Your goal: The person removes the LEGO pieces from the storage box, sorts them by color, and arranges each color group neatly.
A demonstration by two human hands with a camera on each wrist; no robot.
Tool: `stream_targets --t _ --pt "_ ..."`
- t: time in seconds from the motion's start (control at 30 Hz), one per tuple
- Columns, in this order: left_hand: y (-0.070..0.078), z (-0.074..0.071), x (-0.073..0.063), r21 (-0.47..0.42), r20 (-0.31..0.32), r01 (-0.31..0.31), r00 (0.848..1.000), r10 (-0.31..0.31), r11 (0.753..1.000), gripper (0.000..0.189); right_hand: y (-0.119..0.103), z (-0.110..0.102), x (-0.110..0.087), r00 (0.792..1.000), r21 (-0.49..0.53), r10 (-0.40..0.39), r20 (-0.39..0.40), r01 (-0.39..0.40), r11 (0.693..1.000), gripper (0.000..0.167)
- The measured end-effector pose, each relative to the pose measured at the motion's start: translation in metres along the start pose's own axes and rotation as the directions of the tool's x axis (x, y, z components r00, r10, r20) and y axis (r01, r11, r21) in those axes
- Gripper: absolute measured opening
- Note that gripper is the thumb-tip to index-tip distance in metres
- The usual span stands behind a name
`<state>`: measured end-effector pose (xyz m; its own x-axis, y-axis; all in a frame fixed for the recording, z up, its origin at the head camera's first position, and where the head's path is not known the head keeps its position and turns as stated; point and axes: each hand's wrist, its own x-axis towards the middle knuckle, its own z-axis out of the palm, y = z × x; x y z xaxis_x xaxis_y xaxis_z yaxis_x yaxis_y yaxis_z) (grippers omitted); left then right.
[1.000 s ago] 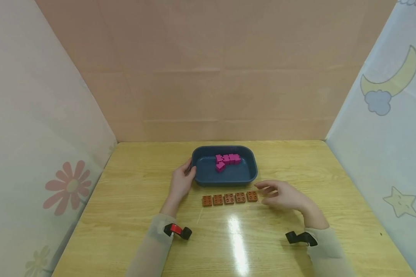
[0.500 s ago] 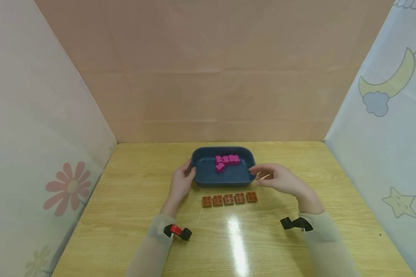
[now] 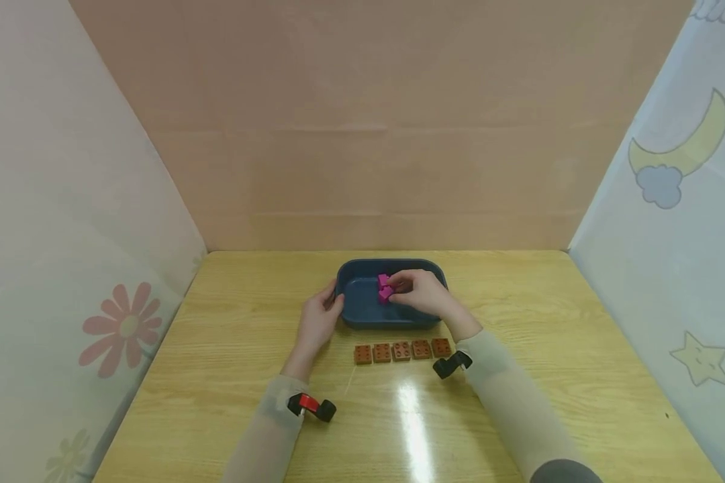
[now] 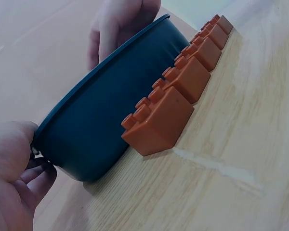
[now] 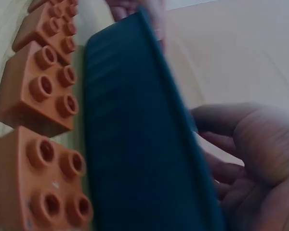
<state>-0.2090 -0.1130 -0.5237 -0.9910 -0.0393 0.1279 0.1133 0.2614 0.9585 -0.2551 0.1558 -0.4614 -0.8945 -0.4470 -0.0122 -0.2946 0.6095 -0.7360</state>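
Note:
At the left end of a dark blue tray [image 3: 362, 316], my left hand [image 3: 319, 325] holds the rim, thumb on top and fingers outside. My right hand [image 3: 421, 292] reaches over the near right side into the tray, its fingertips at the pink toy bricks [image 3: 385, 294]. Two pink bricks show; the hand covers the spot where others lay. Whether thumb and fingers pinch a brick cannot be made out, since the tray wall [image 5: 130, 130] hides the fingertips in the right wrist view. In front of the tray, several orange-brown studded bricks [image 3: 401, 351] stand in a row.
Everything sits on a light wooden table [image 3: 229, 376]. A tan backdrop [image 3: 362, 168] rises behind it, with pale patterned side panels left and right. The right sleeve [image 3: 513, 396] passes close to the right end of the brown row.
My right hand has moved from beside the brown row, up past the tray's right end, and left into the tray among the pink bricks. My left hand stays on the tray's rim.

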Motion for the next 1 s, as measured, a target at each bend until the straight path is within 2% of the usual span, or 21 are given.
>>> stream_targets --t 0.17,0.5,0.73,1.0 --pt "0.001 0.002 -0.001 0.025 0.009 0.008 1.0 -0.009 1.0 0.05 0.003 0.012 0.009 0.997 -0.022 0.051 -0.051 -0.052 0.998 0.035" --pt "0.001 0.001 -0.001 0.015 0.009 -0.007 1.0 0.007 1.0 0.05 0.01 0.023 0.017 0.993 -0.066 0.058 -0.1 -0.065 0.996 0.037" --pt "0.0 0.001 0.0 0.013 0.007 -0.009 1.0 0.009 1.0 0.051 0.008 0.026 0.02 0.993 -0.102 0.048 -0.107 -0.059 0.993 0.041" --pt "-0.001 0.0 0.0 0.009 0.002 -0.002 1.0 0.002 1.0 0.051 0.01 0.027 0.021 0.998 -0.138 0.008 -0.066 -0.017 0.99 0.025"
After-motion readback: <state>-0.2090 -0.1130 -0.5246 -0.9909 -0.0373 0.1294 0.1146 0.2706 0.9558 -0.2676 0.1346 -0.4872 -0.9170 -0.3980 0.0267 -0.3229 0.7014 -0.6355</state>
